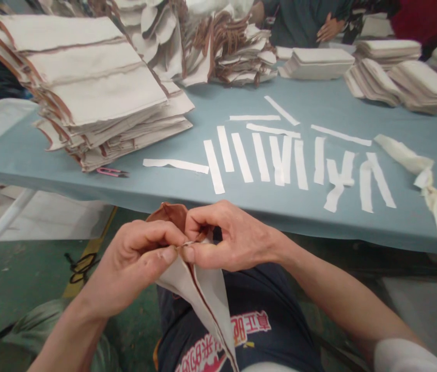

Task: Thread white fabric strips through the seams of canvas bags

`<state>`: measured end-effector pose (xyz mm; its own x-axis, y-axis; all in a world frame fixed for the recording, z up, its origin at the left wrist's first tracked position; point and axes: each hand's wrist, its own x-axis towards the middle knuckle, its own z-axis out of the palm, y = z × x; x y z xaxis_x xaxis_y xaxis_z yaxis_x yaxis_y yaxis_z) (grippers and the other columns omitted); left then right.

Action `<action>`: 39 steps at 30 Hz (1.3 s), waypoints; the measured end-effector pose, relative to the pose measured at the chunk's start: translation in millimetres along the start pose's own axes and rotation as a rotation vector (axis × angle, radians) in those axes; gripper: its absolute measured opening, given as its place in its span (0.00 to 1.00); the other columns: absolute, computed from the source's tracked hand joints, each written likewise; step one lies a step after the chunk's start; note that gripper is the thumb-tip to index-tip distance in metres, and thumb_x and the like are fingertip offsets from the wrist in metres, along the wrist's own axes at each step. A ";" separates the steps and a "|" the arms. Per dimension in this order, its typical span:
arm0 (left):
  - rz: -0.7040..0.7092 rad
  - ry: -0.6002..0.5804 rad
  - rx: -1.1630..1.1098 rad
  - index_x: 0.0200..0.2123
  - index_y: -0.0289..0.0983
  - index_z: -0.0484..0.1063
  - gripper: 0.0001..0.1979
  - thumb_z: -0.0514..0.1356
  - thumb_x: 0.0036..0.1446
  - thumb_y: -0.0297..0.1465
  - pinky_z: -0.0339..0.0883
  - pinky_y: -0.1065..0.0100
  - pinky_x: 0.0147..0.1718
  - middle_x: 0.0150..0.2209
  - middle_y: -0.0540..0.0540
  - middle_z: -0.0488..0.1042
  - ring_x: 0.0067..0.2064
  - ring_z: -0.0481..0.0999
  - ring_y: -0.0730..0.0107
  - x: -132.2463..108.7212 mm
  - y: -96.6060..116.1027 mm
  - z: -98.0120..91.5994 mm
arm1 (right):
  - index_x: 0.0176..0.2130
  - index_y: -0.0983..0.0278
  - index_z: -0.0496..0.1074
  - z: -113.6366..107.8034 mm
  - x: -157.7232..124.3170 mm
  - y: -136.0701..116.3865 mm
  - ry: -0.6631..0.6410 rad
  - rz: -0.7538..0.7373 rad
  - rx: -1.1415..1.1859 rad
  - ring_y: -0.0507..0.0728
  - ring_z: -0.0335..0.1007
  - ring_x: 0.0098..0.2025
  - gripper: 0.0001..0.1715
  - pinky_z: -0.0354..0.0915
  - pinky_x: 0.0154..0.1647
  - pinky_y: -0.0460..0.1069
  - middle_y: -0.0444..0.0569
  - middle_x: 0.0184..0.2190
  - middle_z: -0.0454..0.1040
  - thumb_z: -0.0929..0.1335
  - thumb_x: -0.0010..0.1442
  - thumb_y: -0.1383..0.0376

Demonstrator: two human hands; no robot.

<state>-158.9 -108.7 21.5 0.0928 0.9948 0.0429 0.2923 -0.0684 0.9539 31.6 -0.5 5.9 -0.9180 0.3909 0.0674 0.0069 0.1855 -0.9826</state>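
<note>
A white fabric piece with brown edging (pixel 211 289) hangs over my lap, its seam running down toward me. At its upper end my left hand (pixel 137 258) pinches the edge between thumb and fingers. Close against it, my right hand (pixel 226 235) grips the same piece, thumb tip almost touching the left thumb. A brown part of the piece (pixel 170 214) sticks up behind my fingers. What lies right between the fingertips is partly hidden.
Several white strips (pixel 242 157) lie on the blue-covered table (pixel 280 212). A tall stack of white panels (pixel 98 77) stands left, with pink thread snips (pixel 112 172) beside it. Folded stacks (pixel 319 63) sit at the back. Across the table a person's hand (pixel 330 28) shows.
</note>
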 end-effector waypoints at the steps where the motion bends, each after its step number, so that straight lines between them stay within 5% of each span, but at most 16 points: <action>1: -0.005 -0.012 -0.032 0.29 0.40 0.84 0.10 0.62 0.60 0.30 0.67 0.77 0.27 0.24 0.53 0.78 0.25 0.74 0.74 -0.5 -1.6 0.0 | 0.27 0.61 0.63 0.4 -0.7 -0.1 -0.002 -0.002 0.008 0.48 0.55 0.28 0.16 0.53 0.28 0.47 0.36 0.25 0.60 0.72 0.59 0.60; 16: -0.204 -0.180 0.102 0.29 0.37 0.83 0.10 0.66 0.62 0.34 0.62 0.78 0.23 0.24 0.52 0.75 0.25 0.68 0.75 -9.9 13.9 -13.6 | 0.36 0.63 0.69 -4.9 -7.0 -2.5 -0.149 -0.080 -0.042 0.51 0.64 0.31 0.16 0.59 0.34 0.47 0.41 0.31 0.70 0.71 0.69 0.55; 22: -0.138 -0.212 0.293 0.31 0.37 0.82 0.12 0.62 0.64 0.33 0.64 0.77 0.23 0.24 0.52 0.75 0.24 0.70 0.74 -13.0 18.8 -19.9 | 0.34 0.61 0.66 5.6 -7.6 -19.2 -0.010 0.004 -0.287 0.51 0.59 0.30 0.09 0.53 0.34 0.48 0.38 0.28 0.68 0.72 0.58 0.64; 29: -0.032 -0.143 0.585 0.29 0.38 0.77 0.12 0.57 0.63 0.30 0.58 0.78 0.20 0.20 0.57 0.70 0.20 0.67 0.79 -9.8 26.9 -16.2 | 0.30 0.60 0.63 12.8 -3.9 -20.6 0.004 0.064 -0.375 0.51 0.54 0.28 0.10 0.49 0.33 0.50 0.38 0.25 0.64 0.70 0.59 0.65; 39: 0.057 -0.250 0.516 0.37 0.41 0.82 0.10 0.59 0.68 0.30 0.59 0.80 0.23 0.21 0.59 0.76 0.21 0.71 0.81 -2.6 26.3 -33.8 | 0.29 0.61 0.65 5.0 -0.2 -20.4 -0.032 0.109 -0.225 0.49 0.55 0.28 0.10 0.49 0.32 0.48 0.37 0.24 0.63 0.70 0.61 0.66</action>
<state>-183.6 -110.5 56.5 0.3263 0.9444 -0.0414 0.7009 -0.2123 0.6809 29.6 -8.9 25.0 -0.9190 0.3916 -0.0455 0.1909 0.3411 -0.9204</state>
